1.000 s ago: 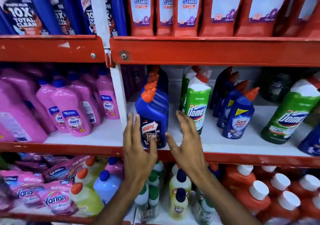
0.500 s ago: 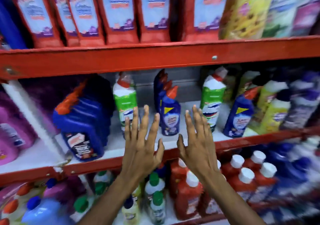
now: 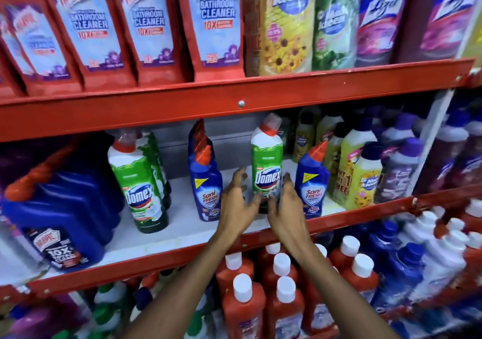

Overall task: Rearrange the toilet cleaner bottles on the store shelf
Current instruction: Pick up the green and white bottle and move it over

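A green Domex bottle [image 3: 266, 161] with a red cap stands upright mid-shelf on the white shelf board [image 3: 182, 231]. My left hand [image 3: 236, 205] is at its left side and my right hand [image 3: 287, 205] at its right, fingers spread, both thumbs against the bottle's lower front. Left of it stands a row of blue Sani Fresh bottles [image 3: 206, 185], and one more Sani Fresh bottle [image 3: 311, 182] is just right of my right hand. Further left are other Domex bottles [image 3: 142, 182] and a row of large blue Harpic bottles [image 3: 62, 208].
Yellow and purple floor-cleaner bottles [image 3: 365, 171] crowd the shelf's right end. Red Harpic bathroom-cleaner packs [image 3: 148, 25] fill the shelf above, behind its red front edge [image 3: 234, 104]. White-capped red bottles [image 3: 245, 307] stand on the shelf below my forearms.
The view has swung right along the shelf. Both hands have moved forward from open air in front of the shelf edge to either side of the single Domex bottle.
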### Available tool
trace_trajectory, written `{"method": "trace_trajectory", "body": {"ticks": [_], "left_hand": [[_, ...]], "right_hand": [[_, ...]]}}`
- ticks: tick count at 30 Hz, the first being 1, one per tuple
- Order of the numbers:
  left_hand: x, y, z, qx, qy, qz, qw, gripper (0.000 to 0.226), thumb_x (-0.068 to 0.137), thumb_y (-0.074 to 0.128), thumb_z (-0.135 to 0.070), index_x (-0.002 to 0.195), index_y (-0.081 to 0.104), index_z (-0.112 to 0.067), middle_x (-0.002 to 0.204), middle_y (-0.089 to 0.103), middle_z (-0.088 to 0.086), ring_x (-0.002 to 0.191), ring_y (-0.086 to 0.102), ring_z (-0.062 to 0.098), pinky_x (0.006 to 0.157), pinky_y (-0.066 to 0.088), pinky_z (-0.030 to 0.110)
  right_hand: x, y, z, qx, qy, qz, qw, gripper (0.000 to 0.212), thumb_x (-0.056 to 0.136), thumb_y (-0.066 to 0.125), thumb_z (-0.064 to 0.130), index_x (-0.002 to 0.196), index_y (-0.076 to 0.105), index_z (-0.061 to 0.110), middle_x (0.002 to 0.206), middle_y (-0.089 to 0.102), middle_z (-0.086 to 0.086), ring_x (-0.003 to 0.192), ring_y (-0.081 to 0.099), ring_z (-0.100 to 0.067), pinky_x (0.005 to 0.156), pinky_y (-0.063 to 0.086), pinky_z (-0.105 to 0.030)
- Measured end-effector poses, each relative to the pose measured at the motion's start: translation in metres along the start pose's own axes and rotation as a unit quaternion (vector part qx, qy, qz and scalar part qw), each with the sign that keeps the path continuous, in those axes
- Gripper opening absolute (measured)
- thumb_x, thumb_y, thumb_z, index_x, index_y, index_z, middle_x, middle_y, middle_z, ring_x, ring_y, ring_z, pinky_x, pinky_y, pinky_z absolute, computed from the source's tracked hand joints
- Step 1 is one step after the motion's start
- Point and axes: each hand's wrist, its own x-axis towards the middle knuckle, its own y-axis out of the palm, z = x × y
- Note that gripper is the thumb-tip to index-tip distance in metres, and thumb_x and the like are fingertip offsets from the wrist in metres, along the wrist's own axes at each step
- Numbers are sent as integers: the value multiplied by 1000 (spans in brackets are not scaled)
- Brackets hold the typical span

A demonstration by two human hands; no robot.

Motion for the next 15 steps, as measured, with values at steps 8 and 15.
{"method": "trace_trajectory", "body": {"ticks": [8,15], "left_hand": [[-8,11,0,-60,23,-46,997,66,91,70,-5,148,45,-28,132,71,2,110,67,-4,94,61,25],[-61,-60,-4,-69,77,-98,990,64,94,71,-16,143,43,-46,126,70,-23,111,68,-4,90,53,10]], "right_hand": [[-3,-6,-5,55,-14,-7,998,36,96,55,7,132,53,7,114,73,-11,99,71,-30,72,45,-21],[-61,7,43,128,-87,-22,988,36,99,57,14,135,52,14,118,65,8,101,62,0,83,41,2]]}}
